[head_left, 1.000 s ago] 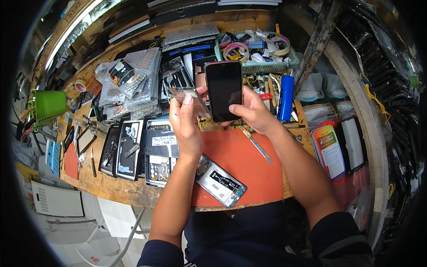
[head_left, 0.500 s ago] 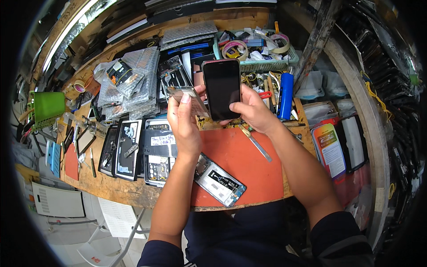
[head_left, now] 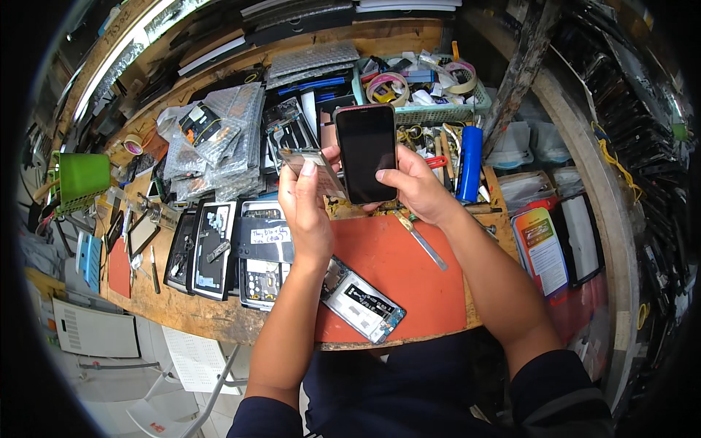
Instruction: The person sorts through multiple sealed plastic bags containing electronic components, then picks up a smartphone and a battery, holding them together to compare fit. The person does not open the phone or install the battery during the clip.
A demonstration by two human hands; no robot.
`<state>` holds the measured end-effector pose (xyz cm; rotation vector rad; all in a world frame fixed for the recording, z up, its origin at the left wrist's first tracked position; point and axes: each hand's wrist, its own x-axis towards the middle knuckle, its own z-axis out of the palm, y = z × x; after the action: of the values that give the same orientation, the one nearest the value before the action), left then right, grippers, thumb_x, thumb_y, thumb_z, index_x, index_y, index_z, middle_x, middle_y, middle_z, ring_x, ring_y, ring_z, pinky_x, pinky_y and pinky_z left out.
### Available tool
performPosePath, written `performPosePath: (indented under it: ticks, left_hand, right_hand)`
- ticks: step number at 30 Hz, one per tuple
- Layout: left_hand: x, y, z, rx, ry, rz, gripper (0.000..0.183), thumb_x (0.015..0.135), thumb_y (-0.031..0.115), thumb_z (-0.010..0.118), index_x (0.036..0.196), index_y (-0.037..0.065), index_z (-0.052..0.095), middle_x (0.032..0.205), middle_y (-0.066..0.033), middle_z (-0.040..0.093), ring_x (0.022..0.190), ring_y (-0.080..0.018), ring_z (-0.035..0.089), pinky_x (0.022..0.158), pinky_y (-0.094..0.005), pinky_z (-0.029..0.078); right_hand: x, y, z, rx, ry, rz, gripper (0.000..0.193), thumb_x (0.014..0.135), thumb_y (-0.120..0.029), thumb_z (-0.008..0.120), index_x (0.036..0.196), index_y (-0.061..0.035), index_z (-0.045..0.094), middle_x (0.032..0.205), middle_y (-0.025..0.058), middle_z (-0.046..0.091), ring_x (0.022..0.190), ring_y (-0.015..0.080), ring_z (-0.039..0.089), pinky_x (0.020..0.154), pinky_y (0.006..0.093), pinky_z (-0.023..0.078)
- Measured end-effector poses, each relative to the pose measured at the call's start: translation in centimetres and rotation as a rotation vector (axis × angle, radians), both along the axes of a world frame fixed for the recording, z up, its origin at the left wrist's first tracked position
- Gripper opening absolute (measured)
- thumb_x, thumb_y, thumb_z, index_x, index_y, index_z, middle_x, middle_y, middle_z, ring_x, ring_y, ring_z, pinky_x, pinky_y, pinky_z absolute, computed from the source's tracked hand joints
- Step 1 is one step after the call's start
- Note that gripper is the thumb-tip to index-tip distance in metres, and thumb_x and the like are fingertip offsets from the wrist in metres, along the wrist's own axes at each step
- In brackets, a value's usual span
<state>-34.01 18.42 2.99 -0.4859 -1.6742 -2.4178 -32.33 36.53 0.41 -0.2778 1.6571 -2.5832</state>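
My right hand (head_left: 422, 188) grips a dark smartphone (head_left: 366, 152) upright above the bench, its black screen toward me and my thumb on the lower right of the glass. In my left hand (head_left: 307, 215) a flat silvery-grey rectangular piece (head_left: 330, 179) is pinched and tilted beside the phone. It resembles a phone battery, but its kind is not certain. Under my hands lies an orange-red mat (head_left: 398, 266). An opened phone (head_left: 363, 306) with its inner parts bare rests on it, right of my left forearm. A slim metal blade tool (head_left: 423, 244) lies toward the right.
Opened tablets (head_left: 213, 252) with loose parts stand left of the mat. Bubble-wrapped packets (head_left: 212, 157) are piled behind them. At the back, a green basket (head_left: 438, 113) holds tape rolls and small items. A blue cylinder (head_left: 471, 164) stands among hand tools at the right.
The whole view has shifted slightly, so the bench appears a little lower. Both hands keep the same hold on the phone and the flat piece.
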Motion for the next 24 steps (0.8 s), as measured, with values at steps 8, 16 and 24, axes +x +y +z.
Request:
performPosePath:
  ticks: [8, 16, 24]
  left_hand:
    - [0.02, -0.01, 0.04, 0.001, -0.002, -0.011, 0.039, 0.104, 0.033, 0.046, 0.119, -0.002, 0.054, 0.124, -0.0255, 0.066, 0.107, -0.0276, 0.067, 0.101, -0.0397, 0.051]
    - [0.07, 0.01, -0.1, -0.007, 0.006, 0.002, 0.041, 0.104, 0.033, 0.046, 0.119, -0.004, 0.055, 0.123, -0.0256, 0.066, 0.108, -0.0282, 0.067, 0.101, -0.0403, 0.051]
    - [-0.1, -0.06, -0.14, 0.006, 0.004, -0.012, 0.04, 0.105, 0.033, 0.047, 0.119, -0.003, 0.054, 0.123, -0.0262, 0.066, 0.108, -0.0279, 0.067, 0.102, -0.04, 0.051]
  right_hand:
    - [-0.04, 0.27, -0.12, 0.03, 0.014, 0.024, 0.037, 0.097, -0.004, 0.055, 0.134, -0.0002, 0.049, 0.121, 0.012, 0.063, 0.105, 0.0219, 0.069, 0.076, 0.0393, 0.065]
    - [0.24, 0.06, 0.61, -0.184, -0.047, 0.081, 0.033, 0.107, -0.018, 0.051, 0.134, -0.0005, 0.052, 0.113, 0.0083, 0.066, 0.095, 0.0164, 0.069, 0.068, 0.0335, 0.062]
    - [0.13, 0.09, 0.22, -0.113, -0.012, 0.056, 0.032, 0.107, -0.018, 0.051, 0.133, -0.0007, 0.054, 0.114, 0.0078, 0.067, 0.094, 0.0158, 0.07, 0.069, 0.0338, 0.063]
